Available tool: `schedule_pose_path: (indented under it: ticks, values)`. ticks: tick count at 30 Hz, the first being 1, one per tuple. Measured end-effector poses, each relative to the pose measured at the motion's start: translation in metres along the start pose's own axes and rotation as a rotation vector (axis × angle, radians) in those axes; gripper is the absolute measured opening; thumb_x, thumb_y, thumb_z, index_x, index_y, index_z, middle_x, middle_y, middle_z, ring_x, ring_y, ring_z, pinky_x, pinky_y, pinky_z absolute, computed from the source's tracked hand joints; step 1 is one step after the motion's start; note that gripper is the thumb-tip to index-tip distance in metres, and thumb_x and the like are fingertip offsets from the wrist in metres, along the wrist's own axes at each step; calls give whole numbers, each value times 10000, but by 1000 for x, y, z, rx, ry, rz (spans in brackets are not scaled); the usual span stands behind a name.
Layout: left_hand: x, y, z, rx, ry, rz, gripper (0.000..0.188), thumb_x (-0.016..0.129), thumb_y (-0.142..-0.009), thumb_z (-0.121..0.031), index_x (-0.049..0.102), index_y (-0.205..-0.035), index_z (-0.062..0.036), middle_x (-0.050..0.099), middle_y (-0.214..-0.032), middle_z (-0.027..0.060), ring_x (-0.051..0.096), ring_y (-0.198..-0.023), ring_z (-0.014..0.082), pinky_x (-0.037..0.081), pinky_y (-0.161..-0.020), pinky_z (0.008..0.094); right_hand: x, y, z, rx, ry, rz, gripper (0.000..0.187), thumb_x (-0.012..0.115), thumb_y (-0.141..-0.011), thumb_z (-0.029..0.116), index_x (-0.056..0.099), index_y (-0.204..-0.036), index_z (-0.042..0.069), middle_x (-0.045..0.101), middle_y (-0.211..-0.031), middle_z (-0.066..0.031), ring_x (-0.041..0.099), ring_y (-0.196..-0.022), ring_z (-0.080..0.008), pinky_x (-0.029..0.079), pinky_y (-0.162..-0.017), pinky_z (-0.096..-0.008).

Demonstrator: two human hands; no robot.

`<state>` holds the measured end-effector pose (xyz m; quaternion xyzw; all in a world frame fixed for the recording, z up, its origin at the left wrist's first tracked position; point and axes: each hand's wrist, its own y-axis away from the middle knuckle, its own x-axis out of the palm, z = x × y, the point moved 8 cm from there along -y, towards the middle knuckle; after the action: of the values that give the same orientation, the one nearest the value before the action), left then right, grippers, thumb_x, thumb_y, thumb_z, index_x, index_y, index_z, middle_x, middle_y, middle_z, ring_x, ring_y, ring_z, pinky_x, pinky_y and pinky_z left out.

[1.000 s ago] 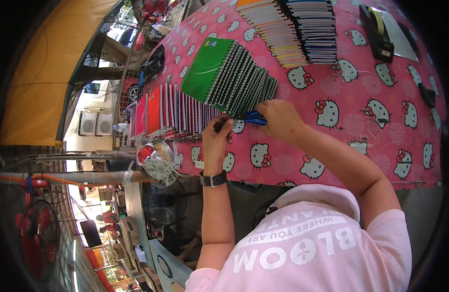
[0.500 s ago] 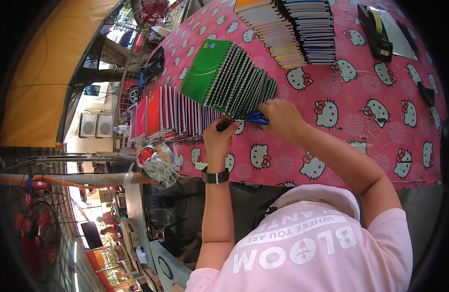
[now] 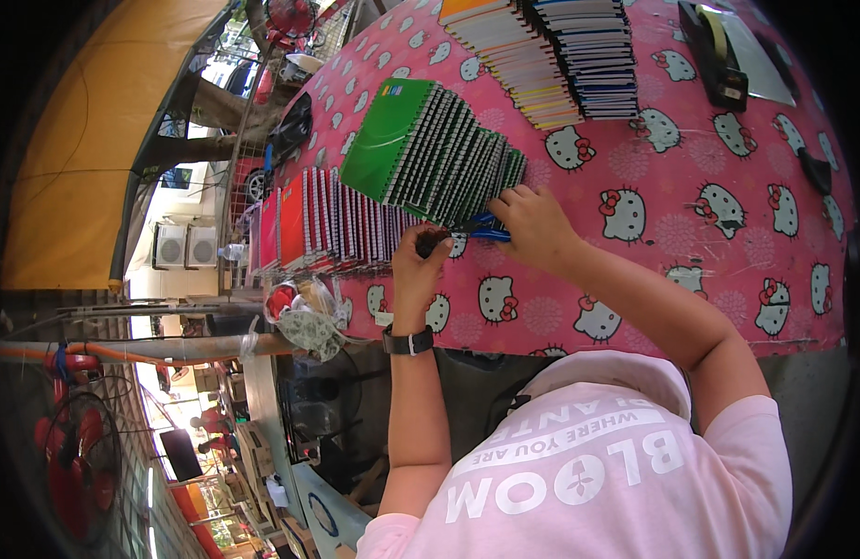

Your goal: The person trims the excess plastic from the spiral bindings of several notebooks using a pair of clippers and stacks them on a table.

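Here we are at the pink, cartoon-cat-printed tablecloth (image 3: 546,312), and the action's at the near end of the fanned stack of green spiral-bound notebooks (image 3: 449,154). The right hand (image 3: 537,225) has its fingers clamped on a blue-handled hand tool (image 3: 489,235), close by the coil ends! The left hand (image 3: 416,270) curls just beside it, around something small and dark brown (image 3: 431,244); whether thumb and fingertips meet, I can't tell. Progress? Spirals show all along the green books, but finished ends and unfinished ones are too small to tell apart. Red-covered spiral notebooks (image 3: 341,228) stand to the left.
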<state>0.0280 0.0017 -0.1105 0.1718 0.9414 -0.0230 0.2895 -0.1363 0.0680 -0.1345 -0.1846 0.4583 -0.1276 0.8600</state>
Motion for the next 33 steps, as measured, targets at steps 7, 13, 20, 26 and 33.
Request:
schedule_pose_path:
  ticks: [7, 13, 20, 26, 33]
  values:
    - [-4, -4, 13, 36, 18, -90, 289, 723, -770, -143, 587, -972, 12, 597, -790, 20, 493, -600, 67, 404, -539, 206, 8, 5, -16, 90, -156, 108, 373, 736, -646, 262, 581, -933, 82, 589, -883, -57, 588, -852, -243, 459, -721, -371]
    - [12, -5, 20, -128, 76, -23, 274, 761, -734, -180, 626, -884, 6, 571, -700, -8, 471, -576, 55, 369, -514, 203, 6, 3, -16, 39, 63, 60, 484, 759, -620, 255, 561, -1033, 97, 559, -981, -44, 518, -1003, -220, 407, -818, -413]
    - [16, -4, 13, -120, 78, -62, 252, 740, -715, -168, 649, -861, 16, 596, -708, 4, 505, -620, 70, 402, -565, 212, -1, 5, -14, 28, 81, 13, 469, 763, -614, 262, 570, -1006, 89, 563, -959, -47, 529, -979, -218, 405, -802, -415]
    - [16, -3, 18, -123, 69, -72, 227, 725, -733, -163, 653, -852, 17, 608, -725, 7, 512, -634, 73, 409, -581, 211, 16, 1, -20, 85, -57, 168, 488, 758, -593, 244, 571, -1014, 84, 562, -955, -58, 533, -971, -230, 408, -807, -393]
    - [17, -2, 17, -64, 126, -81, 190, 733, -759, -169, 649, -843, -20, 550, -641, -34, 427, -517, 28, 320, -450, 196, -5, 5, -8, -20, 92, -39, 388, 744, -630, 254, 586, -933, 70, 579, -910, -67, 566, -908, -243, 463, -739, -385]
